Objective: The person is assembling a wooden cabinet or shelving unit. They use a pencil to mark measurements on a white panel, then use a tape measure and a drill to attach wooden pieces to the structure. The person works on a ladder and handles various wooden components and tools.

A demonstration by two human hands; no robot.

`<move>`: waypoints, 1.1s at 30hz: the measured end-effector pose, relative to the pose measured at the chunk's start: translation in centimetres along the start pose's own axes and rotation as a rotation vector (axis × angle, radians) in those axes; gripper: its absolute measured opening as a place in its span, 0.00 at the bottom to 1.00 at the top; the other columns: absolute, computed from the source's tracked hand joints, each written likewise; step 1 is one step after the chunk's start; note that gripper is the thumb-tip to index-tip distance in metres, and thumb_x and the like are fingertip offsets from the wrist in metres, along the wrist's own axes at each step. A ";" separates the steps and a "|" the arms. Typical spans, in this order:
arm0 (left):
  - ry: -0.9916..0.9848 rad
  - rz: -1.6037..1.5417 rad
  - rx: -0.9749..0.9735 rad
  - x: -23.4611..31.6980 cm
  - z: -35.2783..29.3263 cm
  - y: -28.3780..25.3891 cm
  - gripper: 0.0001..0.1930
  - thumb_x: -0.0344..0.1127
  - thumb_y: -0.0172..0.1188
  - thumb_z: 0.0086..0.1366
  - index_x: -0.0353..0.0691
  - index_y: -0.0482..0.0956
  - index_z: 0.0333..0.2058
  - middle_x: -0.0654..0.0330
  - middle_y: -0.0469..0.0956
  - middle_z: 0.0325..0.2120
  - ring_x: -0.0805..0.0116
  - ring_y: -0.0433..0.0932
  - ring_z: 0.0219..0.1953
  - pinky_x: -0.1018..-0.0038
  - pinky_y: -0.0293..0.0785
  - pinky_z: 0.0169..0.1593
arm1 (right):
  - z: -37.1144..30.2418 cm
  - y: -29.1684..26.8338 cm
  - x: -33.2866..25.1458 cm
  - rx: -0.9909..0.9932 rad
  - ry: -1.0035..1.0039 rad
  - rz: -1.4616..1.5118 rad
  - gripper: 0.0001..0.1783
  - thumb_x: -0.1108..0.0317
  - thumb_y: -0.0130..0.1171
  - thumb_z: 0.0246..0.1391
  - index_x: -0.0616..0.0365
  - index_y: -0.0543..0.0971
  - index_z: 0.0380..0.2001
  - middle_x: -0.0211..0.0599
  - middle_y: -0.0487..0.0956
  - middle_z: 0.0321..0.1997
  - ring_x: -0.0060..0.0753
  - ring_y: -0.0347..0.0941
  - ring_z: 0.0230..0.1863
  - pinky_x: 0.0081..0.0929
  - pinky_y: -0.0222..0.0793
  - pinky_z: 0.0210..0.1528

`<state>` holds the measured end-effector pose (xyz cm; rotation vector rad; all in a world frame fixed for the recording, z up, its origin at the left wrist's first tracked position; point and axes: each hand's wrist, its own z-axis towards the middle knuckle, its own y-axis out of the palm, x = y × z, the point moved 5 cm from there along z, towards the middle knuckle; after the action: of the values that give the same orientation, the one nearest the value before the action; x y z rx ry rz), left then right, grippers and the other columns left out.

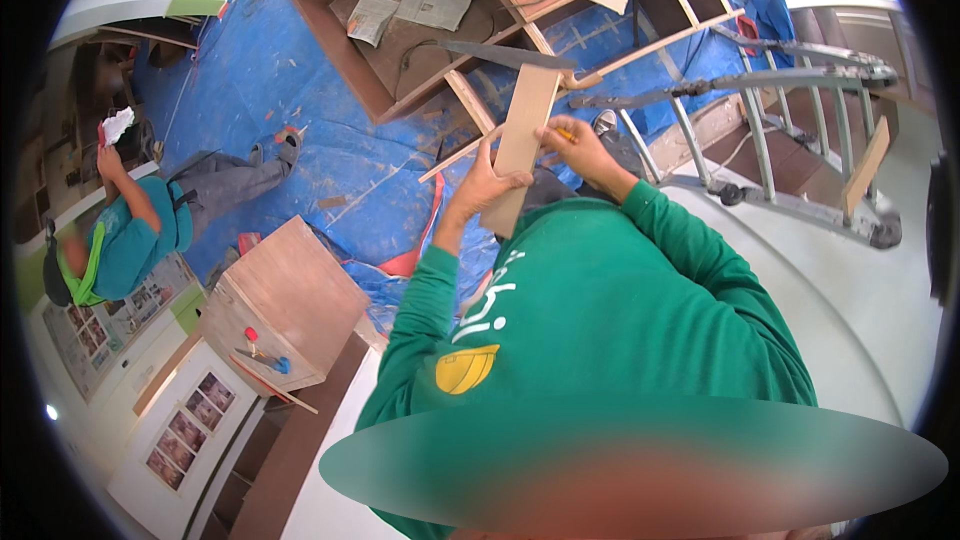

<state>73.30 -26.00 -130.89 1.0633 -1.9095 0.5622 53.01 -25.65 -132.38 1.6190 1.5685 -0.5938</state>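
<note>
1. Head view, left hand (pixel 482 182): grips a flat wooden board (pixel 523 135), thumb over its face, fingers at the left edge. Board is tilted, sits between the two hands, lower end near the shirt (pixel 610 280).
2. Right hand (pixel 592 158): fingers pinched round a thin yellow stick, likely a pencil (pixel 567 134), just beside the board's right edge. Can't tell if the tip touches wood.
3. Around: saw (pixel 490 53) just beyond the left hand, at the board's far end; cabinet frame (pixel 328 2) further ahead; ladder (pixel 685 135) right of the right hand; co-worker (pixel 145 225) well left of the left hand.
4. Step, my judgement: marking or checking the board. Next move probably calls for a steady left grip and the pencil tip on the line; if a cut follows, the saw is near.
5. Writing: white lettering and yellow helmet emblem (pixel 466 370) on the shirt, nearer the body than the left hand; newspaper sheets (pixel 440 12) ahead, small print unreadable.
</note>
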 end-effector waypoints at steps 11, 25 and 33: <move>-0.517 -0.384 0.619 -11.0 -1.3 10.8 0.35 0.48 0.75 0.61 0.32 0.72 0.59 0.52 0.80 0.50 0.63 0.79 0.52 0.66 0.75 0.57 | 29.5 -32.3 -5.3 0.306 -0.211 -1.258 0.10 0.68 0.48 0.66 0.54 0.76 0.46 0.55 0.83 0.44 0.60 0.81 0.46 0.59 0.75 0.48; -0.833 -0.239 0.761 -14.0 4.8 20.7 0.41 0.64 0.33 0.81 0.26 0.82 0.49 0.50 0.84 0.38 0.61 0.80 0.43 0.64 0.75 0.51 | 65.0 -53.5 -3.6 0.518 -0.249 -1.472 0.22 0.57 0.57 0.67 0.64 0.78 0.54 0.60 0.75 0.62 0.67 0.76 0.60 0.55 0.75 0.61; -0.411 -0.052 0.669 -7.0 13.1 15.3 0.36 0.60 0.36 0.82 0.30 0.84 0.45 0.58 0.81 0.30 0.69 0.76 0.34 0.68 0.73 0.41 | 59.1 -52.3 -9.0 0.595 -0.189 -1.140 0.17 0.57 0.65 0.61 0.60 0.86 0.44 0.54 0.86 0.42 0.60 0.82 0.49 0.46 0.77 0.52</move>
<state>56.23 -23.91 -143.43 1.7560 -2.0817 1.0616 12.12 -81.93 -170.72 0.8102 2.2047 -1.8774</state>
